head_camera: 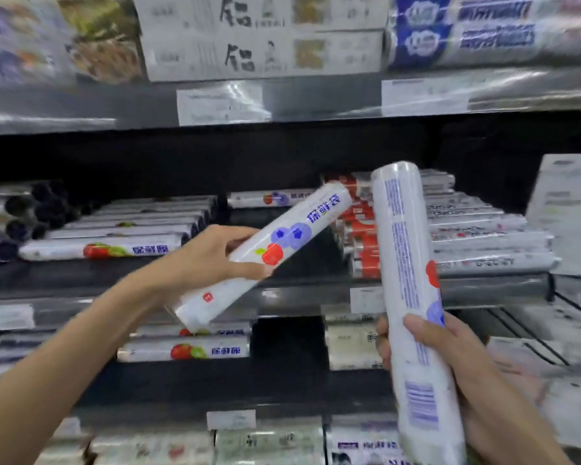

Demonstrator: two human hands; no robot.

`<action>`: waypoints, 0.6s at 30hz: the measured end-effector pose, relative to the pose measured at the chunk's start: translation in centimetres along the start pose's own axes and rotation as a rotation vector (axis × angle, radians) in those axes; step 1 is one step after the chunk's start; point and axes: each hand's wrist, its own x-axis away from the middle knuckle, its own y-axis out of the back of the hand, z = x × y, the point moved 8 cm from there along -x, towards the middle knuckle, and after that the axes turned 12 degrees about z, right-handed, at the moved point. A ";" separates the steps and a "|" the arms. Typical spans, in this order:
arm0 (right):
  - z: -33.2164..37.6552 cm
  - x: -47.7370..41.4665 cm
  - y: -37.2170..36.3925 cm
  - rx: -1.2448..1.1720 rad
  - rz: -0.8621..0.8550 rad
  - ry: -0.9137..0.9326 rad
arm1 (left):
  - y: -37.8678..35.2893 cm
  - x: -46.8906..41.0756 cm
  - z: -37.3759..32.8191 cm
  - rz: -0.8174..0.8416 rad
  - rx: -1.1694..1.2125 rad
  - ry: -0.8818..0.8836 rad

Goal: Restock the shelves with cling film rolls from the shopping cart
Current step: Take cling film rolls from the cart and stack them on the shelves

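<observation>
Seen from the head camera, you face stocked supermarket shelves with a cling film roll in each hand. Your left hand [212,260] grips the left roll [292,226], fingers and thumb curled round its lower half. The roll tilts up and to the right, its fruit-printed label facing you. Your right hand [450,354] holds the right roll [403,250] near its bottom, fingers wrapped round it, the roll almost upright. The two upper ends sit close but apart, both in front of the middle shelf [302,297]. There, stacked rolls [483,226] lie to the right and a row of rolls [125,229] to the left. White boxes [262,55] fill the blurred shelf above.
</observation>
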 end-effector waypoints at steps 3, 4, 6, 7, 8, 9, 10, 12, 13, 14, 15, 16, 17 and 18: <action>0.5 -3.6 -1.5 -0.014 -0.005 0.017 | 3.9 -4.8 3.9 0.040 -0.066 0.095; 0.7 -4.7 -1.8 -0.008 -0.011 0.025 | 4.9 -6.6 5.2 0.053 -0.083 0.120; 0.9 -6.4 -2.2 0.012 -0.025 0.024 | 6.0 -10.1 7.4 0.073 -0.135 0.182; 1.0 -7.1 -2.3 0.018 -0.021 0.019 | 6.4 -11.8 8.3 0.088 -0.178 0.220; 1.0 -7.9 -2.3 0.021 -0.018 0.013 | 7.0 -13.5 9.3 0.101 -0.234 0.255; 1.1 -8.5 -2.3 0.025 -0.017 0.008 | 7.4 -15.1 10.1 0.114 -0.289 0.279; 1.2 -9.1 -2.1 0.039 -0.021 0.001 | 7.7 -16.6 11.0 0.135 -0.319 0.293; 1.5 -9.9 -1.7 0.082 -0.038 -0.005 | 7.9 -19.2 12.5 0.178 -0.347 0.290; 1.5 -10.3 -1.5 0.096 -0.045 -0.004 | 7.9 -20.3 13.0 0.203 -0.358 0.276; 1.6 -10.6 -1.3 0.099 -0.052 0.003 | 8.0 -21.3 13.3 0.220 -0.366 0.255; 1.7 -10.9 -1.0 0.092 -0.060 0.011 | 8.1 -22.3 13.4 0.238 -0.376 0.235; 1.7 -11.1 -0.8 0.085 -0.065 0.019 | 8.4 -23.1 13.7 0.247 -0.395 0.231; 1.8 -11.4 -0.6 0.082 -0.068 0.023 | 8.9 -23.9 14.1 0.243 -0.426 0.230; 1.7 -11.6 -0.4 0.078 -0.063 0.024 | 9.3 -24.7 14.5 0.235 -0.447 0.229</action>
